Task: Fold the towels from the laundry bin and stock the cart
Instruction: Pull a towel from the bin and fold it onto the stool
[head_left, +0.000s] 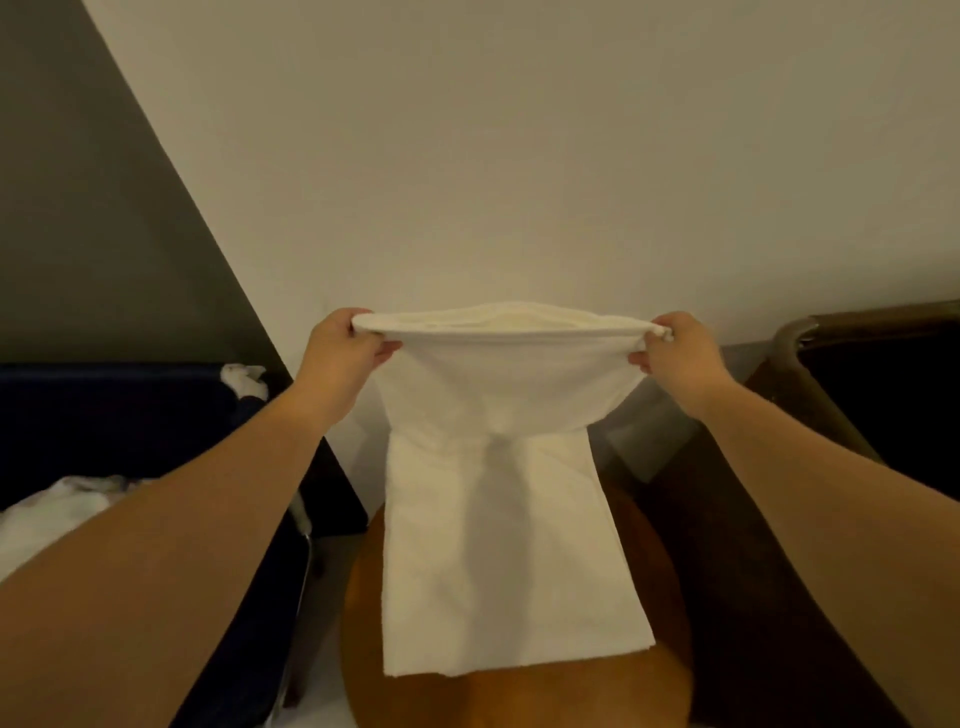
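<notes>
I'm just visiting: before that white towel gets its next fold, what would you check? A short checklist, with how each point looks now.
1. Left hand pinches a top corner of the white cloth towel: ok.
2. Right hand pinches the other top corner: ok.
3. Top edge stretched level between the hands: ok.
4. Towel's lower end resting on the round brown wooden table: cannot tell.
5. More white laundry waiting in the dark blue laundry bin: ok.
6. Free room in the dark cart: cannot tell, its inside is too dark.

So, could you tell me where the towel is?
The towel is centre of the head view, held between left hand and right hand, over the wooden table.
</notes>
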